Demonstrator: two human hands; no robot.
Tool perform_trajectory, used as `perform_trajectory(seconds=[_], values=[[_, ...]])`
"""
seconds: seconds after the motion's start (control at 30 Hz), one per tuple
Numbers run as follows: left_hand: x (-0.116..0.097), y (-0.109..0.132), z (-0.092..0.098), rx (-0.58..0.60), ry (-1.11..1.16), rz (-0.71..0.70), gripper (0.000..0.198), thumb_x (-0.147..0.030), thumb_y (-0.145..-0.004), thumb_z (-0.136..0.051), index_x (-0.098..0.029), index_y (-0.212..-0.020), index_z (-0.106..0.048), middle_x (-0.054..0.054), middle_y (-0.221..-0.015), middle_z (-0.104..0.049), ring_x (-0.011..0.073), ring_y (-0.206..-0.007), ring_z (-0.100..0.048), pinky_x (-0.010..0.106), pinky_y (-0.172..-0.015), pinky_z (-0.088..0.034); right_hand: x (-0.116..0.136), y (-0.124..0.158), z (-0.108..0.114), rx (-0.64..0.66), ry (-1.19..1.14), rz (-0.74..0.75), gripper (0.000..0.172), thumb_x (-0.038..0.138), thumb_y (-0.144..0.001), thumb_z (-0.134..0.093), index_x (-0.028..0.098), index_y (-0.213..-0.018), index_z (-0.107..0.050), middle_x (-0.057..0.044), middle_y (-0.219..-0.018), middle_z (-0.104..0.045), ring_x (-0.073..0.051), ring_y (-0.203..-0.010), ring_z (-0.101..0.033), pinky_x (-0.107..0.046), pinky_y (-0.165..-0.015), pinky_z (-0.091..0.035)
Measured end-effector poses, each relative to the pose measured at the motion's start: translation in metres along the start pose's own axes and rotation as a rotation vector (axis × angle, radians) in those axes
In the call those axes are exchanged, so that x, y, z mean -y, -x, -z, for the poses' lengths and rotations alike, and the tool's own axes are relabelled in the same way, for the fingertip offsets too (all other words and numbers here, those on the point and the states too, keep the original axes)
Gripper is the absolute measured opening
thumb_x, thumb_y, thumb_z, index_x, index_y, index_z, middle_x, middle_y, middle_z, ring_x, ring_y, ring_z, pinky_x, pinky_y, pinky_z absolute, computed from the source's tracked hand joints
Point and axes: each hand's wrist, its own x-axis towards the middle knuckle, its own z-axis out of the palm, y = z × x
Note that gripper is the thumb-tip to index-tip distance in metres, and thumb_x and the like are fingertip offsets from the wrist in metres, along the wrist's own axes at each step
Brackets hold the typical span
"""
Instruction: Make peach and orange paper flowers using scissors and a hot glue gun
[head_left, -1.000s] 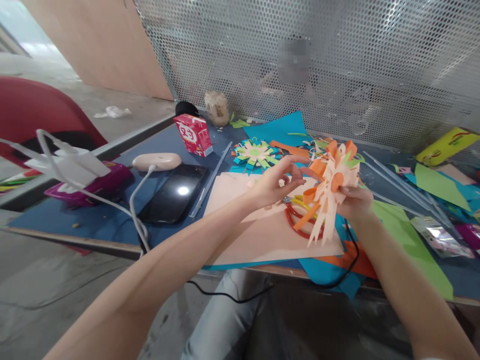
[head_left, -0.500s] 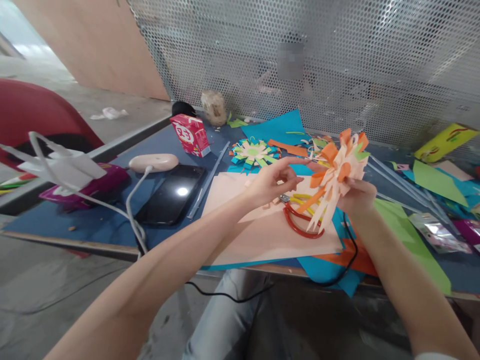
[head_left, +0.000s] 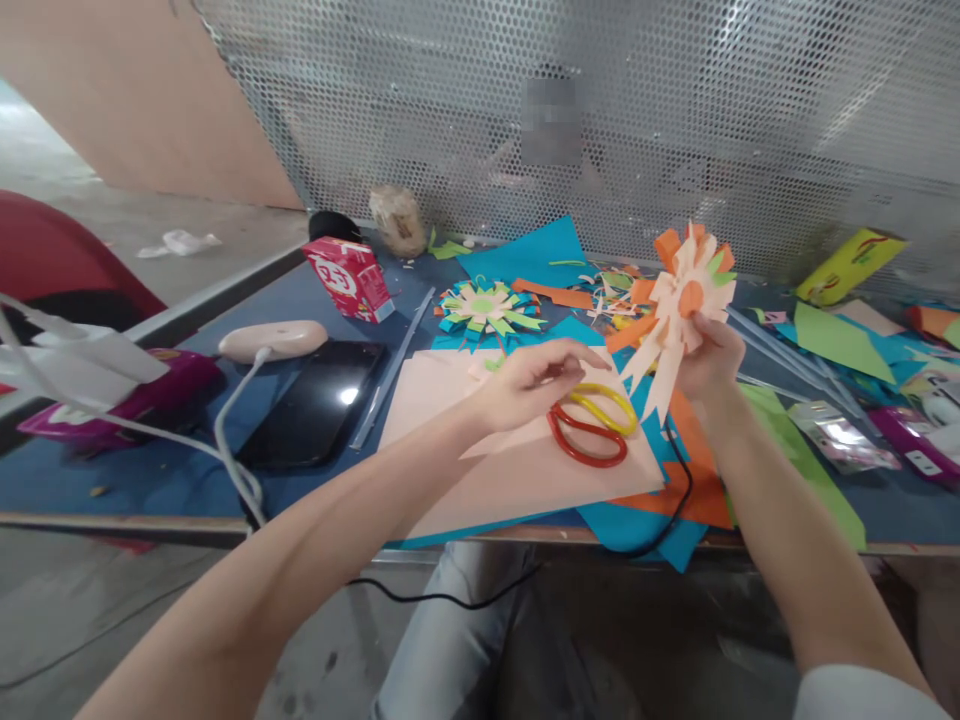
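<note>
My right hand (head_left: 712, 355) holds up a peach and orange paper flower (head_left: 679, 300) with an orange round centre and strips hanging from it. Its thumb presses near the centre. My left hand (head_left: 536, 380) hovers over the peach paper sheets (head_left: 442, 480), fingers loosely curled but apart, holding nothing I can see. Just right of it lie scissors (head_left: 589, 455) with one red and one yellow handle loop; the hand hides their blades. Beyond the sheets, a second paper flower (head_left: 487, 308) in blue, green and peach lies on the table.
A black phone (head_left: 315, 405), a pale corded device (head_left: 274, 340) and a pink box (head_left: 349, 280) stand or lie on the left. Paper scraps (head_left: 615, 285) lie at the back. Green paper (head_left: 802, 460), a yellow tube (head_left: 851, 265) and clear sticks (head_left: 795, 360) are right.
My left hand has drawn away from the paper flower, down toward the scissors. The flower has turned so its front shows more fully, still in my right hand. The camera view has shifted slightly.
</note>
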Motion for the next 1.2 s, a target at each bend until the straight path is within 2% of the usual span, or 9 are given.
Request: perform_trajectory(seconds=[0.17,0.3,0.47,0.6,0.7,0.77,0.9,1.0,1.2], values=[[-0.026,0.007,-0.030,0.501,0.053,-0.172,0.042,-0.024,-0.068,-0.069,-0.022,-0.109,-0.061,0.009,-0.108,-0.064,0.0236,-0.103,-0.058,0.037,-0.091,-0.045,-0.013,-0.013,0.009,-0.061,-0.165,0.008,0.012,0.036,-0.062,-0.057,0.024,-0.062,-0.055,-0.001,-0.060,-0.063,-0.022,-0.079,-0.067,-0.039,-0.074,-0.056],[-0.018,0.011,-0.044,0.657,0.187,0.028,0.021,-0.026,-0.076,-0.063,-0.020,-0.097,-0.064,0.002,-0.069,-0.064,0.0151,-0.070,-0.063,0.027,-0.068,-0.051,-0.015,-0.014,0.007,-0.089,-0.229,-0.058,0.008,0.029,-0.058,-0.059,0.023,-0.063,-0.056,0.001,-0.063,-0.065,-0.019,-0.077,-0.066,-0.034,-0.069,-0.055],[0.000,0.010,-0.036,0.308,0.165,0.025,0.039,-0.020,-0.062,-0.075,-0.020,-0.099,-0.063,0.010,-0.114,-0.061,0.0191,-0.101,-0.060,0.032,-0.084,-0.049,-0.005,-0.006,-0.004,-0.041,-0.288,-0.038,0.016,0.020,-0.055,-0.068,0.022,-0.063,-0.054,0.005,-0.065,-0.065,-0.013,-0.068,-0.064,-0.025,-0.055,-0.051],[0.006,0.005,-0.029,0.193,0.342,0.266,0.021,-0.031,-0.071,-0.070,-0.017,-0.085,-0.063,0.004,-0.075,-0.066,0.0127,-0.066,-0.062,0.025,-0.060,-0.049,0.000,-0.003,-0.013,-0.010,-0.295,0.014,0.021,0.018,-0.056,-0.072,0.021,-0.058,-0.051,0.007,-0.057,-0.060,-0.007,-0.052,-0.056,-0.019,-0.045,-0.043],[0.009,0.003,-0.027,0.132,0.454,0.231,0.049,-0.027,-0.061,-0.078,-0.022,-0.106,-0.060,0.004,-0.090,-0.066,0.0144,-0.079,-0.064,0.025,-0.066,-0.051,-0.001,-0.003,-0.017,-0.034,-0.264,0.077,0.023,0.019,-0.054,-0.075,0.022,-0.058,-0.053,0.007,-0.057,-0.060,-0.008,-0.051,-0.055,-0.021,-0.046,-0.045],[0.010,0.001,-0.026,0.104,0.510,0.199,0.065,-0.027,-0.056,-0.081,-0.025,-0.115,-0.056,0.005,-0.097,-0.065,0.0179,-0.093,-0.063,0.028,-0.074,-0.051,-0.003,-0.002,-0.018,-0.053,-0.193,0.115,0.021,0.022,-0.055,-0.076,0.023,-0.059,-0.056,0.006,-0.059,-0.061,-0.010,-0.053,-0.056,-0.024,-0.050,-0.049],[0.010,-0.003,-0.022,-0.131,0.596,0.330,0.031,-0.038,-0.072,-0.069,-0.019,-0.095,-0.062,-0.003,-0.052,-0.055,0.0128,-0.063,-0.061,0.025,-0.064,-0.048,-0.001,0.005,-0.018,-0.068,0.023,0.334,0.011,0.026,-0.062,-0.072,0.026,-0.067,-0.062,0.003,-0.079,-0.067,-0.016,-0.077,-0.064,-0.035,-0.076,-0.054],[0.012,-0.007,-0.014,-0.329,0.774,0.433,0.039,-0.045,-0.063,-0.072,-0.022,-0.093,-0.061,0.001,-0.072,-0.065,0.0177,-0.078,-0.065,0.026,-0.063,-0.048,0.005,0.016,-0.018,-0.029,0.257,0.585,0.005,0.032,-0.069,-0.068,0.029,-0.072,-0.065,0.001,-0.101,-0.065,-0.020,-0.100,-0.060,-0.042,-0.095,-0.045],[0.018,-0.012,-0.006,-0.359,0.827,0.411,0.048,-0.062,-0.063,-0.065,-0.020,-0.086,-0.061,0.007,-0.088,-0.069,0.0229,-0.087,-0.066,0.034,-0.072,-0.052,0.001,0.027,-0.015,0.078,0.636,0.901,0.009,0.039,-0.077,-0.061,0.034,-0.080,-0.067,0.000,-0.114,-0.056,-0.025,-0.110,-0.051,-0.047,-0.097,-0.040]])
